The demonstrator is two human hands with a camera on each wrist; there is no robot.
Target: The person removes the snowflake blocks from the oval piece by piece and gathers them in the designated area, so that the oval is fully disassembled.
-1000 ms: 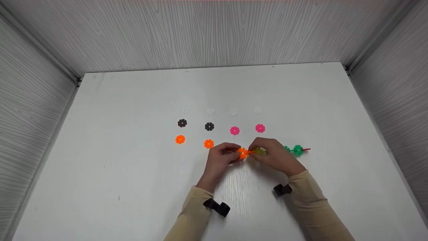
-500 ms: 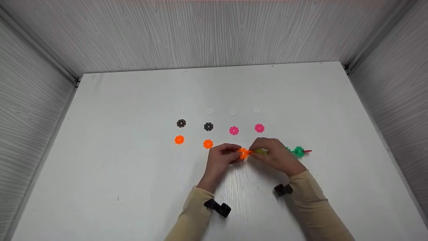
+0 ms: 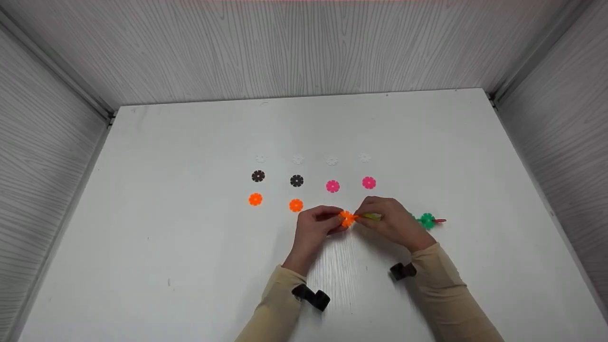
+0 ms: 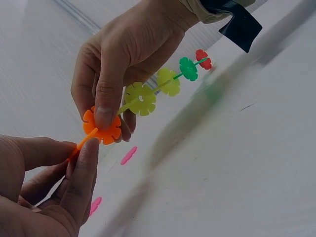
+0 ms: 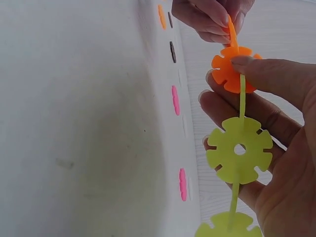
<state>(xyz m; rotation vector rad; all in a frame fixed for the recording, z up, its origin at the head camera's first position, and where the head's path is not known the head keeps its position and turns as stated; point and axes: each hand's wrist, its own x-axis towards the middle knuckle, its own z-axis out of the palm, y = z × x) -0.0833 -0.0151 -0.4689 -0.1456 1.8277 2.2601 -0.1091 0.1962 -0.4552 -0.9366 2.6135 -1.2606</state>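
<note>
Left hand: thumb and fingers pinch the outer orange disc, which stands edge-on.
Right hand: thumb pressed on the face of the inner orange disc, fingers behind it, so the piece is pinched; the lower fingers are loosely bent behind the chain.
Orange joint: the two pieces touch between the hands; how deep the slots sit cannot be told. A crooked push could make the edge skid off the slot, or bend a petal.
Pinch risk: the grip on small, thin pieces is slight, so a hard shove could pop one out of the fingers.
Chain: runs from the inner orange disc past the right hand through yellow-green discs and a green disc to a red disc at the far end.
Chain risk: that length appears to hang unsupported; twisting the right wrist could loosen a joint.
Worktop: loose orange discs lie near the left hand; a sweep of its knuckles could nudge the closer one.
</note>
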